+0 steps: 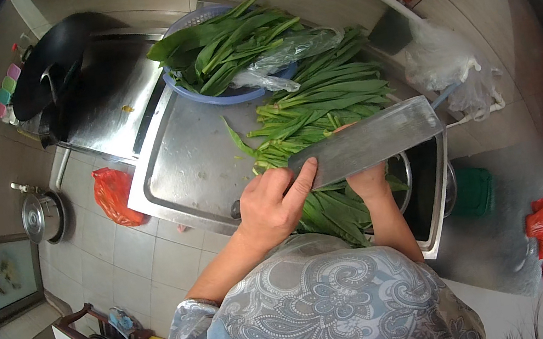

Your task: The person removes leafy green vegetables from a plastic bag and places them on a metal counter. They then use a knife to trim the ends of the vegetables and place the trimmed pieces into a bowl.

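Observation:
My left hand (271, 202) is shut on the handle of a broad-bladed kitchen cleaver (369, 142), its index finger laid along the blade. The blade points right and lies across my view. Under it is my right hand (369, 182); the blade hides most of its fingers, so what they hold cannot be made out. Long-leaf greens (328, 90) lie in a pile just beyond the blade, stem ends to the left. More leaves (333, 215) sit below the blade, close to my body. A blue plastic basket (216, 99) holds further greens and a clear plastic bag (285, 57).
The greens rest on a stainless-steel sink counter (181, 147). Left of it are a gas stove (104, 100) and a black wok (45, 72). A red plastic bag (117, 195) and lidded pot (39, 216) stand on the floor. Clear bags (448, 64) hang at the right.

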Demonstrator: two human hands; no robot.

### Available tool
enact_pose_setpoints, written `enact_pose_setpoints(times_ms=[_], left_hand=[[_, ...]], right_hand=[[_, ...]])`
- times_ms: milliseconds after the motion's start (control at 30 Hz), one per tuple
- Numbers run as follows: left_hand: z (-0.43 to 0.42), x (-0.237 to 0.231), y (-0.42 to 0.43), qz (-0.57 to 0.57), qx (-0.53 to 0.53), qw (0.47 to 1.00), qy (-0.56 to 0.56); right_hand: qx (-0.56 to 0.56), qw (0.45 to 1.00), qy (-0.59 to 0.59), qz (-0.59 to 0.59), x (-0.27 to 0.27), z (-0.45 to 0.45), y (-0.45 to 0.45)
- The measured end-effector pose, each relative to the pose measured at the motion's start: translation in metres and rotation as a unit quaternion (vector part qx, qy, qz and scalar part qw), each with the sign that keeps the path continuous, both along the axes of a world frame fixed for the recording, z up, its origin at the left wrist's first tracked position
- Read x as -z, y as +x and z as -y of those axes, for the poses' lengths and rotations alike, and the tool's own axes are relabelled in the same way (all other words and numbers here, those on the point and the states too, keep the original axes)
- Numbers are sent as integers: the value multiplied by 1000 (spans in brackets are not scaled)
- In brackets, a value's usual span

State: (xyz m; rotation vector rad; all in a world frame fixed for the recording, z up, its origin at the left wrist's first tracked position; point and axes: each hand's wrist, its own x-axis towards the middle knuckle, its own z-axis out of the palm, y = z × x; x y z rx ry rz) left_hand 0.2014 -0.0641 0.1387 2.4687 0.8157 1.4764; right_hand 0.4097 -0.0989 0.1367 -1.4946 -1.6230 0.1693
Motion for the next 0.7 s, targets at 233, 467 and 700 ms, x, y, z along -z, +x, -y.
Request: enact_pose_setpoints(times_ms=[233,467,700], left_hand=[[4,39,-17,13,20,990,-139],[18,92,-45,-94,-68,952,-283],[20,100,-59,-98,-103,941,-307]], right_hand=[[103,993,-29,-53,-22,3,6],[70,982,118,-128,-64,16,25],[111,989,18,-100,-110,31,58]])
